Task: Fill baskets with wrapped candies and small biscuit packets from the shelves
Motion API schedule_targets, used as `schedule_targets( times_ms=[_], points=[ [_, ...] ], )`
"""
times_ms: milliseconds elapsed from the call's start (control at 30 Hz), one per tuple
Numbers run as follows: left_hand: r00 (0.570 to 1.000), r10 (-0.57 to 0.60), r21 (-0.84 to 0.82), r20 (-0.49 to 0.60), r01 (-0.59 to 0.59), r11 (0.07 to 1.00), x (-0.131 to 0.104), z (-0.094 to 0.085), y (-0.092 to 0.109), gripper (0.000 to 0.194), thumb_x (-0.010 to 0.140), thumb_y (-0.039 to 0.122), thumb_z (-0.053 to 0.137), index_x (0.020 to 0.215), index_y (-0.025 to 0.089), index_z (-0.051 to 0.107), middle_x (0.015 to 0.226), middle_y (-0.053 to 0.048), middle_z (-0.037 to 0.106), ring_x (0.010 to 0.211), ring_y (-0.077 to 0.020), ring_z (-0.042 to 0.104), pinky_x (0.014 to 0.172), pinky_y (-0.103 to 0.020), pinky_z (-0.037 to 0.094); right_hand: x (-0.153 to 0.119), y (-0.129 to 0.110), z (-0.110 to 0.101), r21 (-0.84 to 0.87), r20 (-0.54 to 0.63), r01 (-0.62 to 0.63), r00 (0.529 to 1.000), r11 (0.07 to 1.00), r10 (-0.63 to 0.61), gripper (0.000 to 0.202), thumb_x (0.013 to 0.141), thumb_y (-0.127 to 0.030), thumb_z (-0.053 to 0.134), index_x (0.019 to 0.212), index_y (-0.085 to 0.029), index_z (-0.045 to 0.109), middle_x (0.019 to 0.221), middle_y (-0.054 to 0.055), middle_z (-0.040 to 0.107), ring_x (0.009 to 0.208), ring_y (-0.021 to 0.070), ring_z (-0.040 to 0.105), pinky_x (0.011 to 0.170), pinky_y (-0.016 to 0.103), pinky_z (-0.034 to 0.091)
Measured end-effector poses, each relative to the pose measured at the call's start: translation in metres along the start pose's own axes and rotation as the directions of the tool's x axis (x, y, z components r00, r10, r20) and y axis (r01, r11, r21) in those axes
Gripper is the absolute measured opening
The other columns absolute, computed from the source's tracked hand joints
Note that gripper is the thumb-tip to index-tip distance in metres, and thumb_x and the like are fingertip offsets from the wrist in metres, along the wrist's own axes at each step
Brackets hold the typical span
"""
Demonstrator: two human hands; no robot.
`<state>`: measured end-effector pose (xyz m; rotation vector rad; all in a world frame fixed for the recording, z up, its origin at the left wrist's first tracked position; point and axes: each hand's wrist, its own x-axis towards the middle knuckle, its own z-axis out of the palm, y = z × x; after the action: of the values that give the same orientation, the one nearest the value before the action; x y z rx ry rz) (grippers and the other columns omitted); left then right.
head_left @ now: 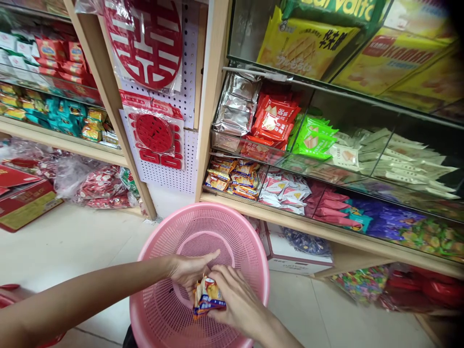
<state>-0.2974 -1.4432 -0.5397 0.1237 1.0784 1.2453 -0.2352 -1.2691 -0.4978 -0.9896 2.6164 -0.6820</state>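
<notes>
Both hands are over a pink perforated basket [253, 241] on the floor. My right hand [234, 299] closes its fingers round several small snack packets [209, 296] in orange, white and blue wrappers. My left hand [190, 270] touches the same packets from the other side, its thumb stretched out and its other fingers partly hidden behind them. Similar orange and blue packets [234, 176] lie in the lower shelf bin behind the basket.
Shelves with clear bins hold red packets [273, 118], green packets [314, 135] and white packets [284, 191]. A white box [297, 266] stands right of the basket. Red paper decorations [154, 133] hang on a pegboard. Bagged goods [103, 186] lie under the left shelf.
</notes>
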Motion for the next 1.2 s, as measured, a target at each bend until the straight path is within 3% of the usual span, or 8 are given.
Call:
schedule_targets(
  times_ms=[267, 367, 467, 600, 833, 933, 1067, 1200],
  points=[
    [0.990, 0.136, -0.109, -0.046, -0.140, 0.984, -0.021, 0.005, 0.022, 0.084, 0.067, 0.081, 0.019, 0.097, 0.015, 0.062, 0.074, -0.010, 0.065, 0.070, -0.0220, 0.059, 0.067, -0.035, 0.048, 0.000, 0.010, -0.013, 0.292, -0.016, -0.077, 0.996, 0.953, 0.086, 0.071, 0.064, -0.022, 0.067, 0.127, -0.027, 0.035, 0.113, 0.004, 0.055, 0.102, 0.0219, 0.052, 0.085, 0.032, 0.042],
    [0.982, 0.178, -0.131, -0.066, -0.186, 0.974, -0.033, 0.012, 0.024, 0.079, 0.071, 0.077, 0.022, 0.097, 0.013, 0.062, 0.075, -0.010, 0.065, 0.069, -0.0200, 0.060, 0.068, -0.032, 0.047, -0.001, 0.014, -0.014, 0.520, -0.088, -0.122, 0.977, 0.845, 0.196, 0.068, 0.065, -0.023, 0.067, 0.125, -0.024, 0.037, 0.109, 0.003, 0.058, 0.096, 0.0189, 0.056, 0.084, 0.031, 0.044],
    [0.960, 0.262, -0.074, -0.101, -0.270, 0.960, -0.043, 0.022, 0.022, 0.057, 0.077, 0.063, 0.042, 0.097, 0.013, 0.062, 0.085, -0.010, 0.065, 0.073, -0.0170, 0.061, 0.074, -0.030, 0.046, 0.001, 0.016, -0.014, 0.706, -0.132, -0.089, 0.958, 0.703, 0.254, 0.061, 0.067, -0.024, 0.066, 0.121, -0.022, 0.038, 0.106, 0.003, 0.060, 0.094, 0.0172, 0.058, 0.084, 0.031, 0.045],
    [0.915, 0.358, -0.026, -0.187, -0.369, 0.929, -0.051, 0.030, 0.016, 0.035, 0.071, 0.034, 0.067, 0.100, 0.017, 0.058, 0.096, -0.007, 0.064, 0.083, -0.0157, 0.062, 0.083, -0.032, 0.045, 0.006, 0.018, -0.015, 0.781, -0.168, -0.038, 0.949, 0.624, 0.268, 0.054, 0.068, -0.026, 0.067, 0.115, -0.021, 0.041, 0.103, 0.002, 0.061, 0.090, 0.0164, 0.059, 0.082, 0.031, 0.047],
    [0.889, 0.388, -0.029, -0.244, -0.407, 0.913, -0.052, 0.025, 0.006, 0.033, 0.066, 0.020, 0.068, 0.097, 0.019, 0.058, 0.093, -0.004, 0.064, 0.084, -0.0154, 0.061, 0.076, -0.031, 0.050, 0.011, 0.024, -0.029, 0.836, -0.136, -0.034, 0.954, 0.547, 0.267, 0.053, 0.069, -0.032, 0.068, 0.113, -0.021, 0.041, 0.106, 0.003, 0.059, 0.093, 0.0164, 0.058, 0.084, 0.031, 0.046],
    [0.889, 0.394, -0.044, -0.232, -0.415, 0.909, -0.055, 0.025, 0.006, 0.031, 0.066, 0.016, 0.064, 0.097, 0.019, 0.059, 0.091, -0.003, 0.063, 0.080, -0.0136, 0.061, 0.074, -0.030, 0.051, 0.010, 0.021, -0.041, 0.797, -0.133, -0.055, 0.955, 0.601, 0.264, 0.055, 0.069, -0.032, 0.067, 0.115, -0.021, 0.040, 0.108, 0.003, 0.058, 0.096, 0.0164, 0.057, 0.085, 0.030, 0.045],
    [0.906, 0.373, -0.149, -0.199, -0.404, 0.903, -0.051, 0.024, 0.006, 0.029, 0.066, 0.013, 0.057, 0.094, 0.018, 0.056, 0.087, -0.002, 0.063, 0.077, -0.0143, 0.061, 0.075, -0.033, 0.051, 0.008, 0.008, -0.053, 0.563, -0.124, -0.085, 0.975, 0.822, 0.185, 0.058, 0.068, -0.029, 0.067, 0.118, -0.024, 0.041, 0.106, 0.001, 0.060, 0.093, 0.0165, 0.057, 0.083, 0.029, 0.045],
    [0.942, 0.311, -0.250, -0.128, -0.334, 0.909, -0.039, 0.023, 0.006, 0.029, 0.073, 0.033, 0.052, 0.096, 0.015, 0.054, 0.089, -0.008, 0.065, 0.082, -0.0218, 0.062, 0.074, -0.040, 0.050, 0.009, -0.007, -0.056, 0.236, -0.065, -0.081, 0.993, 0.968, 0.099, 0.061, 0.069, -0.028, 0.064, 0.125, -0.026, 0.039, 0.107, 0.004, 0.059, 0.093, 0.0203, 0.056, 0.080, 0.032, 0.044]
  ],
)
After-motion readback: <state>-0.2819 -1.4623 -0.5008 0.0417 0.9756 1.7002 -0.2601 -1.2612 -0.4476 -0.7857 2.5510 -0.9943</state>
